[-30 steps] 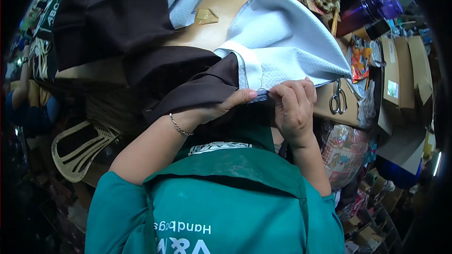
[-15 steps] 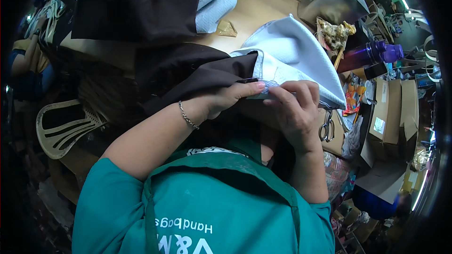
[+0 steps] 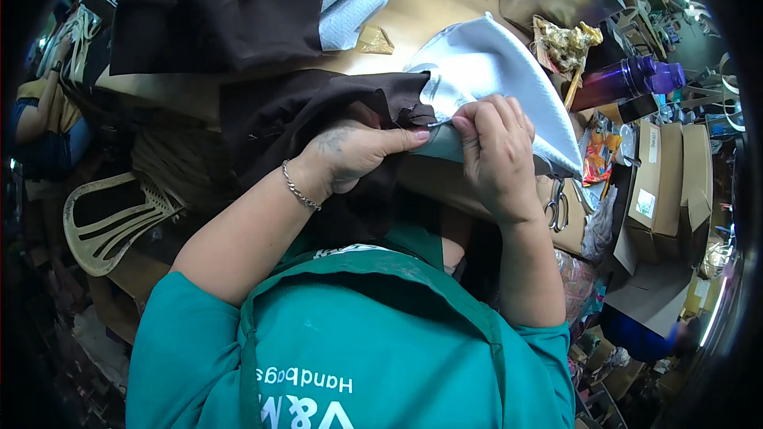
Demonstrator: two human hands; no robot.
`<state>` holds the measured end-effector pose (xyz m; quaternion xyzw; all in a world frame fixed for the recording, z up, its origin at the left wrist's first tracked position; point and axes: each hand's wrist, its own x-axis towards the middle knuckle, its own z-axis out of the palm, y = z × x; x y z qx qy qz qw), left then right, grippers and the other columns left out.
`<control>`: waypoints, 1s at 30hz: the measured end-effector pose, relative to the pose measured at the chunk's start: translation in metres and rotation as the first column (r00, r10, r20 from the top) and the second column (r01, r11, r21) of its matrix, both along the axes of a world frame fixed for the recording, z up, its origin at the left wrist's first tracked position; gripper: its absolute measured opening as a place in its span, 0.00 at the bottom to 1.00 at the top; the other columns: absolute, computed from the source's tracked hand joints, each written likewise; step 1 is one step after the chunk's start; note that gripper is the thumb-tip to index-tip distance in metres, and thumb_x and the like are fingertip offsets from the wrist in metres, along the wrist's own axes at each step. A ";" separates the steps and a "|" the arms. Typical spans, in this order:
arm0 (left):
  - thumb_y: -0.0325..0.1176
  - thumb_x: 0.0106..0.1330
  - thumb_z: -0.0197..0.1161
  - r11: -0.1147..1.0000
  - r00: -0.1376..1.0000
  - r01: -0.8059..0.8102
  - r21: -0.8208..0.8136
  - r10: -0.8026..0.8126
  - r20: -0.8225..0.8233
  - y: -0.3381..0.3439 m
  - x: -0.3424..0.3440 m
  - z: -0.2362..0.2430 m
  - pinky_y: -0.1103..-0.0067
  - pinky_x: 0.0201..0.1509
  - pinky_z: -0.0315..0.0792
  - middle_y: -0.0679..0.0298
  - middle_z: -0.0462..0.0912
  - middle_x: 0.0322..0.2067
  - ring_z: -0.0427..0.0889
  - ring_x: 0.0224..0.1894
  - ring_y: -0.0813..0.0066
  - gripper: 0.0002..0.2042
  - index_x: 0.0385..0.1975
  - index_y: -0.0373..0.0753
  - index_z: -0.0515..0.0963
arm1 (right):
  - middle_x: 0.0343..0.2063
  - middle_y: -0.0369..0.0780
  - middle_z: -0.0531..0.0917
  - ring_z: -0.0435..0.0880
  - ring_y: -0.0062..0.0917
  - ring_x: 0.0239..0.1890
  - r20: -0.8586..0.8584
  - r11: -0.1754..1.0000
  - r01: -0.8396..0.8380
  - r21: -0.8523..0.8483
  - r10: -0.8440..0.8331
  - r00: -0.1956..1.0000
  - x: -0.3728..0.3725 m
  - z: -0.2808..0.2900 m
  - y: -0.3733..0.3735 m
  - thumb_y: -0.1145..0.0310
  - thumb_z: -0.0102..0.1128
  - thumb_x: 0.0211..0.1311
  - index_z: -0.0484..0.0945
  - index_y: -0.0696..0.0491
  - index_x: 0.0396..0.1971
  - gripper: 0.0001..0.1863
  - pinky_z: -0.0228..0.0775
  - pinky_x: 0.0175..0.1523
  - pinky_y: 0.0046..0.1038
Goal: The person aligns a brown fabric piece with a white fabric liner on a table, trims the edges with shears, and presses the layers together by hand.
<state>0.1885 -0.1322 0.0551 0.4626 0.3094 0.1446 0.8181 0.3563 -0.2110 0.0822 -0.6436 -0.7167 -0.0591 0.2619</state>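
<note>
Our hands have shifted along the seam; left hand [image 3: 358,151] pins brown fabric [image 3: 302,111] taut while right hand [image 3: 493,143] pinches the white fabric [image 3: 509,71] edge.

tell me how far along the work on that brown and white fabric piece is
Done: the dark brown fabric and the white padded fabric already meet along one edge. In hand: the left hand pins the brown side while the right hand pinches something small and thin at the join; what it is cannot be told. Left: more brown pieces lie untouched on the table, scissors beside.
</note>
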 end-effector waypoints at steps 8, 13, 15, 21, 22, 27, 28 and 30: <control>0.36 0.57 0.61 0.997 0.996 -0.070 -0.042 0.067 -0.066 -0.003 0.004 -0.001 0.84 0.45 0.64 0.64 0.77 0.34 0.73 0.39 0.81 0.13 0.36 0.32 0.76 | 0.25 0.37 0.71 0.69 0.31 0.33 -0.139 0.998 0.009 -0.061 -0.018 0.990 0.004 0.001 0.002 0.68 0.55 0.53 0.72 0.52 0.25 0.05 0.57 0.41 0.31; 0.28 0.58 0.59 0.982 0.985 -0.154 -0.112 0.143 -0.094 -0.008 0.011 0.013 0.82 0.51 0.65 0.65 0.78 0.37 0.75 0.42 0.80 0.10 0.39 0.33 0.75 | 0.24 0.34 0.73 0.70 0.29 0.32 -0.081 0.996 -0.045 0.076 0.051 0.995 0.007 0.002 -0.003 0.66 0.57 0.50 0.74 0.51 0.26 0.06 0.58 0.39 0.29; 0.32 0.58 0.59 0.981 0.984 -0.176 -0.083 0.175 -0.024 -0.011 0.011 0.011 0.83 0.46 0.65 0.66 0.78 0.34 0.73 0.38 0.81 0.09 0.36 0.35 0.77 | 0.25 0.33 0.73 0.70 0.28 0.31 -0.068 0.989 -0.070 0.130 0.079 0.994 0.007 0.002 -0.005 0.67 0.58 0.49 0.75 0.51 0.27 0.06 0.58 0.38 0.29; 0.33 0.58 0.59 0.967 0.959 -0.051 -0.248 0.116 0.257 -0.011 0.011 0.010 0.84 0.46 0.65 0.66 0.78 0.35 0.73 0.41 0.82 0.10 0.36 0.35 0.77 | 0.25 0.32 0.73 0.71 0.24 0.31 0.207 0.959 -0.136 0.249 0.085 0.975 0.007 -0.008 -0.015 0.68 0.55 0.40 0.78 0.51 0.29 0.11 0.59 0.42 0.28; 0.33 0.58 0.59 0.966 0.947 -0.025 -0.258 0.106 0.303 -0.013 0.011 0.016 0.84 0.46 0.65 0.66 0.78 0.36 0.73 0.42 0.82 0.11 0.37 0.35 0.77 | 0.25 0.32 0.73 0.71 0.24 0.31 0.241 0.959 -0.128 0.252 0.066 0.968 0.004 -0.009 -0.018 0.68 0.55 0.40 0.78 0.51 0.29 0.12 0.59 0.43 0.28; 0.32 0.60 0.58 0.985 0.970 -0.150 0.089 0.129 0.204 -0.022 0.021 -0.005 0.81 0.46 0.68 0.65 0.78 0.37 0.75 0.40 0.80 0.11 0.40 0.35 0.75 | 0.28 0.32 0.72 0.71 0.22 0.32 0.346 0.950 -0.141 0.280 0.037 0.938 -0.006 -0.023 -0.025 0.66 0.52 0.43 0.78 0.52 0.31 0.13 0.59 0.47 0.29; 0.33 0.60 0.59 0.981 0.965 -0.187 0.048 0.175 0.193 -0.023 0.020 -0.010 0.81 0.44 0.69 0.64 0.78 0.36 0.75 0.39 0.80 0.11 0.39 0.35 0.75 | 0.28 0.32 0.72 0.71 0.22 0.33 0.344 0.946 -0.149 0.287 0.043 0.938 -0.007 -0.025 -0.025 0.66 0.52 0.43 0.78 0.52 0.31 0.13 0.59 0.47 0.29; 0.33 0.59 0.60 0.951 0.948 -0.273 0.141 0.242 0.205 -0.024 0.020 -0.020 0.80 0.42 0.69 0.64 0.78 0.34 0.75 0.37 0.79 0.11 0.39 0.34 0.75 | 0.29 0.32 0.73 0.72 0.23 0.33 0.221 0.962 -0.140 0.235 0.088 0.971 -0.009 -0.023 -0.027 0.68 0.57 0.42 0.78 0.51 0.33 0.13 0.59 0.45 0.28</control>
